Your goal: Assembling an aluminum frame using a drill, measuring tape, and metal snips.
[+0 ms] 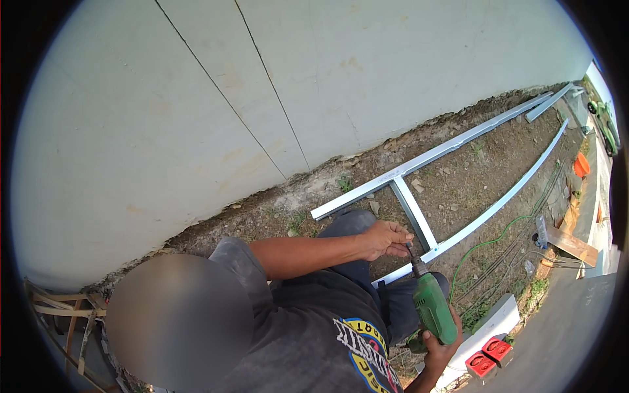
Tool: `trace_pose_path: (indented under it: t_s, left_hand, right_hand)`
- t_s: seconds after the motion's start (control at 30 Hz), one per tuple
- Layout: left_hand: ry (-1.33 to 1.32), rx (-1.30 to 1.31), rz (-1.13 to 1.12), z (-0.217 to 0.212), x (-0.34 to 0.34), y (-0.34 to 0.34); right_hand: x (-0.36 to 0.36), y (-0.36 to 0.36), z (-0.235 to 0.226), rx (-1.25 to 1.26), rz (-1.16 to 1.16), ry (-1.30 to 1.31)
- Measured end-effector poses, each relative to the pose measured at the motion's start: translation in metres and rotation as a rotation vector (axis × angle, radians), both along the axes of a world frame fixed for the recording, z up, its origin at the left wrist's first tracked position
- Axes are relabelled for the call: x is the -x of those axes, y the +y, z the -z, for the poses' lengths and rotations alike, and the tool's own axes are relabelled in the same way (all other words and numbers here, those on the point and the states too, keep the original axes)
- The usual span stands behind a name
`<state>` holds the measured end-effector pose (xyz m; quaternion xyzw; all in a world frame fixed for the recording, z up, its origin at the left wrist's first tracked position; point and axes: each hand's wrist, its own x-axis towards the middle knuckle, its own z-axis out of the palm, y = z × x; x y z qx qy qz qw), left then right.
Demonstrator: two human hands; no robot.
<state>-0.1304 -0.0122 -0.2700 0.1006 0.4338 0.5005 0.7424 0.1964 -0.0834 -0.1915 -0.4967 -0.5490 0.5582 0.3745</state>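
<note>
My right hand [438, 347] grips the handle of a green power drill [432, 308], which points up and left toward the ground. My left hand [386, 239] is curled around the drill's dark chuck and bit [414, 261]. The tip sits by the joint where a short metal cross stud [413, 213] meets a long, thin metal channel [498, 203]. A second long channel [426, 157] lies closer to the wall. I am crouched over them, dark trousers under my arms.
A grey panel wall [196, 98] fills the upper left above bare dirt [472, 177]. A green cable [498, 236] runs past the frame. A white board [491, 324], two red boxes [488, 357], a wooden plank [570, 243] and an orange object [581, 165] lie to the right.
</note>
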Motion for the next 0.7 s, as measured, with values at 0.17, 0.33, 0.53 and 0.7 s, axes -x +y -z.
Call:
trace_pose_path:
  t_s: [0.17,0.33,0.53,0.7]
  left_hand:
    - [0.072,-0.043,0.045,-0.001,0.005,0.002]
    - [0.122,-0.052,0.093,-0.004,0.014,0.002]
    - [0.1,-0.061,0.134,-0.003,0.03,0.012]
    - [0.04,0.036,0.042,0.002,0.045,0.03]
  right_hand:
    - [0.002,0.005,-0.001,0.042,-0.005,-0.015]
    - [0.006,0.015,-0.008,0.063,0.007,-0.054]
    - [0.015,0.035,-0.017,0.041,-0.05,-0.087]
    - [0.025,0.062,-0.026,0.051,-0.082,-0.073]
